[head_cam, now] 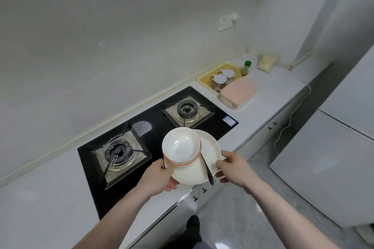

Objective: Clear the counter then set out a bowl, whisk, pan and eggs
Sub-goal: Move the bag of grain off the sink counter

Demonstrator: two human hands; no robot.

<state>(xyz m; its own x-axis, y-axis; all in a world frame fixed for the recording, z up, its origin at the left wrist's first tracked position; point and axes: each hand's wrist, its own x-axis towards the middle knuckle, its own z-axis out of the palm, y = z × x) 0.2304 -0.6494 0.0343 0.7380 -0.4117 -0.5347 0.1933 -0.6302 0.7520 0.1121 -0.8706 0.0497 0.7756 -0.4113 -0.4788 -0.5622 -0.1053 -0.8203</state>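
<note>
A cream plate (210,147) hangs above the counter's front edge, carried between both hands. On it sit stacked white bowls (181,145) with red rims, and a dark spoon (207,169) lies across the plate beside them. My left hand (159,176) grips the plate's near left rim, thumb on top. My right hand (232,164) grips the right rim, thumb over the edge. No whisk, pan or eggs are in view.
A black two-burner gas hob (153,133) lies in the white counter (50,188) under the plate. Farther right stand a yellow tray (204,80) with lidded jars, a pink-lidded box (238,91), a green-capped bottle (247,67) and a bag (267,62). Floor lies to the right.
</note>
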